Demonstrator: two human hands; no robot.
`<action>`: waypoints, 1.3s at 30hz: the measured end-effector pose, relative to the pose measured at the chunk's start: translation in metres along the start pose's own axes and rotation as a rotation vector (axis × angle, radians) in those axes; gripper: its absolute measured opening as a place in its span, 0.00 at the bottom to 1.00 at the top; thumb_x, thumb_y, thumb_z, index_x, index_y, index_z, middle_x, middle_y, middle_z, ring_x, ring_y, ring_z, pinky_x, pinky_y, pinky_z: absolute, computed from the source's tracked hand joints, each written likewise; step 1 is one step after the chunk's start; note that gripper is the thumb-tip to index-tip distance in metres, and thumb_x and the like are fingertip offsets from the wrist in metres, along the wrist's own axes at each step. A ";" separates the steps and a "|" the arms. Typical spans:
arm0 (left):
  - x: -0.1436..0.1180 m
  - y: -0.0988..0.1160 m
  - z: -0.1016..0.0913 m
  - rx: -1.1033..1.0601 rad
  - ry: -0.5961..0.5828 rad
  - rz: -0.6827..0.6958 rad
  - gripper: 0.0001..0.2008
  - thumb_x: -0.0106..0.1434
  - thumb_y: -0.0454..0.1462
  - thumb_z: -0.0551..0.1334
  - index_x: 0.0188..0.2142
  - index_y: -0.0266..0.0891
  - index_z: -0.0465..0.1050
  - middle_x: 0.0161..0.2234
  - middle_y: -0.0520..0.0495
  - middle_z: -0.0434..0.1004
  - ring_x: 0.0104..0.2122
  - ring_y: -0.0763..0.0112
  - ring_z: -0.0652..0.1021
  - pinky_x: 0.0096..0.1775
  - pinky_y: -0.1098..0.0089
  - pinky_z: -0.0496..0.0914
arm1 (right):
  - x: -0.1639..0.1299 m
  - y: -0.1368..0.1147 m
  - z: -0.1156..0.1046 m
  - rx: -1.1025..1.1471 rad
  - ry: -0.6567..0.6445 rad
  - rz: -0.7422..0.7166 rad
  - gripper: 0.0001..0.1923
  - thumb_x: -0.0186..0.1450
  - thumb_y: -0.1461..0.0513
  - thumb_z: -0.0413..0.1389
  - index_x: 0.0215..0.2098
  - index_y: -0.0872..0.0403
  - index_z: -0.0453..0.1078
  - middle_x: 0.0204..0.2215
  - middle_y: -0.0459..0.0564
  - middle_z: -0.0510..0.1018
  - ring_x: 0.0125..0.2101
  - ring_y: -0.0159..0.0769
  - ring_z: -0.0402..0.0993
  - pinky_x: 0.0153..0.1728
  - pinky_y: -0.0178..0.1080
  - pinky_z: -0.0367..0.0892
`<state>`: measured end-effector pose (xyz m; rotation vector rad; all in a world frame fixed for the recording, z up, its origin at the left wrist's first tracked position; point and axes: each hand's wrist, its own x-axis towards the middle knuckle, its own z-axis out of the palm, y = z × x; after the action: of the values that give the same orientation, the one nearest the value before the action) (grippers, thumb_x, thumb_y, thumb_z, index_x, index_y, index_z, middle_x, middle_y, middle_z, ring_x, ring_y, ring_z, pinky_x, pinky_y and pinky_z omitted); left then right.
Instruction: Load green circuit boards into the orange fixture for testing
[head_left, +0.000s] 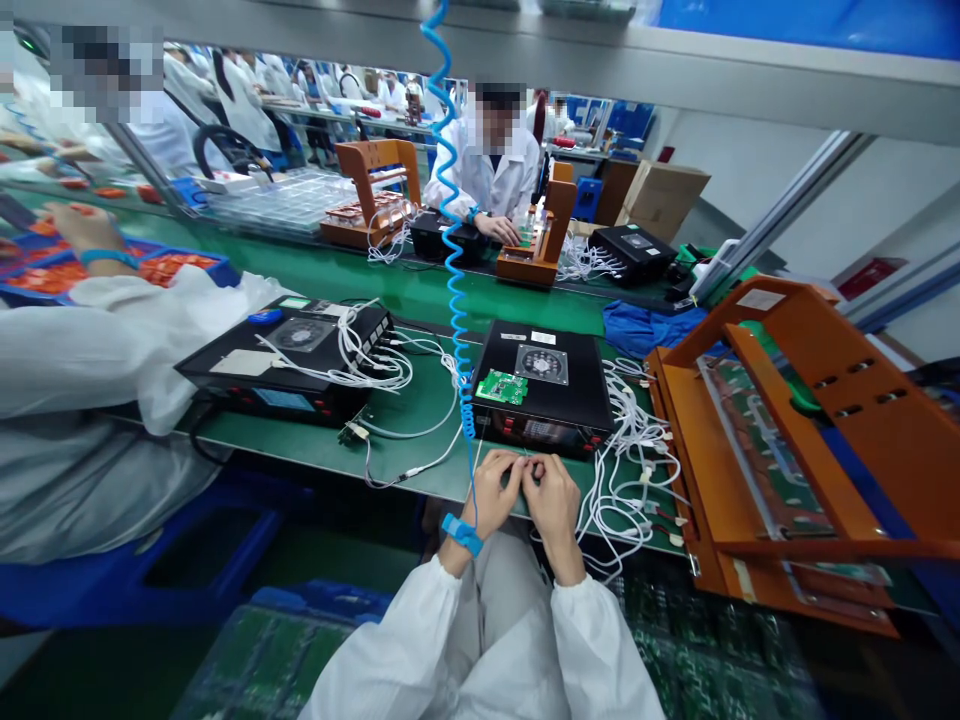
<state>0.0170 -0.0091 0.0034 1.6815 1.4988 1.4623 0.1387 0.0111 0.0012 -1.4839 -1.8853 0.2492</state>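
Observation:
My left hand (pixel 493 490) is closed at the front edge of the green table, its fingertips pinched together. A blue wrist strap (pixel 462 534) with a coiled blue cord (pixel 454 250) is on that wrist. Beside it my right hand (pixel 553 497) is closed the same way, and the fingertips of both meet. Whatever they pinch, if anything, is hidden or too small to make out. Just beyond the hands stands a black box with a fan grille (pixel 541 365). A green circuit board (pixel 502 387) lies on its top near the left front corner.
White cables (pixel 626 450) tangle to the right, beside an orange test fixture (pixel 780 450). Another black box (pixel 292 350) stands left, near a co-worker's sleeve (pixel 112 340). A person (pixel 491 170) works opposite. Trays of circuit boards (pixel 277 650) lie below the table edge.

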 end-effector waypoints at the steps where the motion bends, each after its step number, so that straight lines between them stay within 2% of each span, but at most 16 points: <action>1: 0.000 0.000 0.000 -0.001 -0.001 -0.001 0.12 0.72 0.38 0.56 0.42 0.40 0.79 0.39 0.44 0.80 0.42 0.65 0.78 0.46 0.63 0.74 | 0.000 0.000 0.000 0.001 -0.001 0.000 0.13 0.70 0.57 0.50 0.33 0.54 0.72 0.27 0.46 0.71 0.27 0.31 0.67 0.29 0.34 0.56; 17: 0.000 0.001 0.000 -0.022 0.019 -0.045 0.11 0.71 0.38 0.56 0.40 0.40 0.79 0.37 0.44 0.80 0.42 0.65 0.78 0.46 0.62 0.74 | 0.000 -0.001 0.000 -0.021 0.006 -0.021 0.14 0.71 0.55 0.50 0.34 0.54 0.73 0.26 0.46 0.71 0.27 0.33 0.68 0.29 0.34 0.57; 27: 0.002 0.005 -0.003 -0.033 -0.014 -0.006 0.12 0.72 0.38 0.56 0.41 0.40 0.79 0.37 0.44 0.81 0.43 0.63 0.77 0.46 0.61 0.74 | -0.001 0.001 0.001 -0.019 0.008 -0.016 0.16 0.72 0.55 0.49 0.35 0.54 0.74 0.27 0.47 0.71 0.26 0.32 0.68 0.29 0.34 0.57; 39: 0.001 0.002 -0.002 -0.042 -0.025 -0.023 0.12 0.72 0.37 0.56 0.41 0.40 0.78 0.38 0.44 0.80 0.43 0.63 0.77 0.47 0.61 0.74 | 0.001 -0.002 -0.001 -0.024 -0.016 -0.021 0.14 0.72 0.57 0.49 0.37 0.54 0.74 0.27 0.47 0.71 0.28 0.33 0.69 0.30 0.34 0.57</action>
<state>0.0155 -0.0092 0.0067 1.6469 1.4596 1.4459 0.1377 0.0112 0.0030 -1.4809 -1.9214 0.2300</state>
